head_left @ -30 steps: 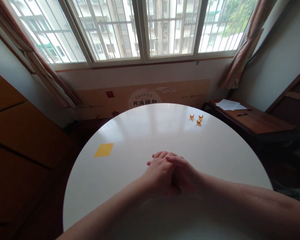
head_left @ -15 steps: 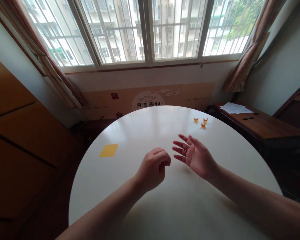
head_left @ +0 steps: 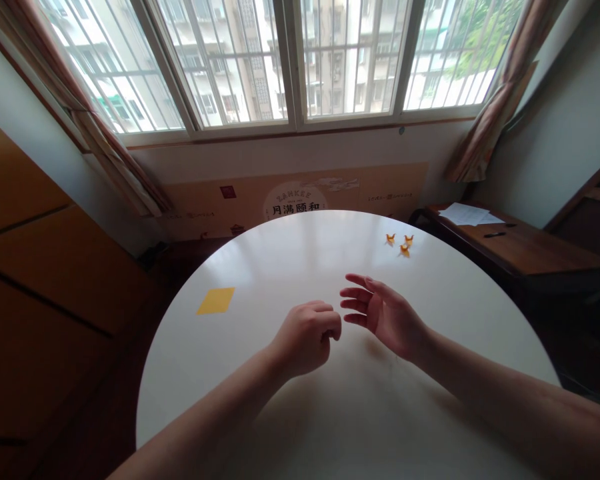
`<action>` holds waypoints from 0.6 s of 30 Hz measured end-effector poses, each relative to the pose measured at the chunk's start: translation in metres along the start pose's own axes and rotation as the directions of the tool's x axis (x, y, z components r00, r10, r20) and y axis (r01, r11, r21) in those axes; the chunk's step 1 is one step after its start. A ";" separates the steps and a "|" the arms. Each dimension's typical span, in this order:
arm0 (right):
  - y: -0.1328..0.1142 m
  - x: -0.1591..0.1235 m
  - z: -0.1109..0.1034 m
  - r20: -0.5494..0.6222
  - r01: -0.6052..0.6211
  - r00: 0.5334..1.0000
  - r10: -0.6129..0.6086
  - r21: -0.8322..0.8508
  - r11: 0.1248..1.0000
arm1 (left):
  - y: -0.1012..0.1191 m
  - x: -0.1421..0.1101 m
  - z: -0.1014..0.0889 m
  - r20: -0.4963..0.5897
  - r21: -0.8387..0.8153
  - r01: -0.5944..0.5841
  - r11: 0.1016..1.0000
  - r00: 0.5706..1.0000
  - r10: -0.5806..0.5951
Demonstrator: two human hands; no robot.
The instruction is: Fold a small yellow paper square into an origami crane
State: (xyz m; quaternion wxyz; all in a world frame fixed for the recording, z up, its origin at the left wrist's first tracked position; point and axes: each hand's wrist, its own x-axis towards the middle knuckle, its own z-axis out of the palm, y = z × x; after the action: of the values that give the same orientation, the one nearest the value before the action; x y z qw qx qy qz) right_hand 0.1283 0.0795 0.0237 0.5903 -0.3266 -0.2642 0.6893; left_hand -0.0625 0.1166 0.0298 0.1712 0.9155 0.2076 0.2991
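Note:
My left hand (head_left: pixel 307 335) hovers over the middle of the white round table (head_left: pixel 300 440), its fingers curled into a loose fist. Nothing shows in it, though its palm faces away from me. Just to its right, my right hand (head_left: pixel 383 313) is open with fingers spread and slightly bent, the palm turned toward the left hand. It holds nothing, and a small gap separates the two hands. A yellow square sheet of paper (head_left: pixel 216 301) lies flat on the table to the left. Three small orange folded-paper birds (head_left: pixel 405 250) stand close together beyond my right hand.
Behind the table, a printed cardboard panel (head_left: pixel 205 193) runs along the wall below a barred window (head_left: pixel 350 60). A low wooden side table (head_left: pixel 545 250) with white papers (head_left: pixel 467 213) stands at the right. Wooden cabinet panels (head_left: pixel 40 267) are on the left.
My right hand has shifted slightly left, closer to the left fist, and its fingers are a bit more bent. The left hand has barely moved. Paper and birds lie as before.

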 end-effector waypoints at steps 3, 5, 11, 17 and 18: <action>0.001 0.000 0.000 0.013 0.072 0.997 -0.071 -0.105 0.992 | -0.008 0.002 0.001 0.034 0.118 0.003 0.993 0.999 -0.007; 0.001 0.001 -0.001 0.021 0.132 0.991 -0.131 -0.212 0.968 | -0.012 0.004 0.000 0.029 0.165 0.064 0.984 0.997 -0.070; 0.005 0.005 -0.003 0.041 0.234 0.969 -0.243 -0.460 0.856 | -0.031 0.007 -0.003 -0.022 0.410 0.333 0.849 0.934 -0.356; 0.004 0.013 -0.009 0.008 0.241 0.962 -0.272 -0.493 0.836 | -0.062 0.000 -0.002 -0.101 0.558 0.532 0.637 0.805 -0.584; 0.003 0.015 -0.011 -0.006 0.229 0.964 -0.266 -0.491 0.841 | -0.065 -0.001 -0.002 -0.118 0.565 0.550 0.615 0.792 -0.599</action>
State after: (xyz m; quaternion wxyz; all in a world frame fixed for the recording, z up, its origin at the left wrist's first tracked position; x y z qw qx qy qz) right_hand 0.1329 0.0937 0.0123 0.5825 -0.4528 -0.4465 0.5062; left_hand -0.0829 0.1724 0.0026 -0.0163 0.8191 0.5620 0.1137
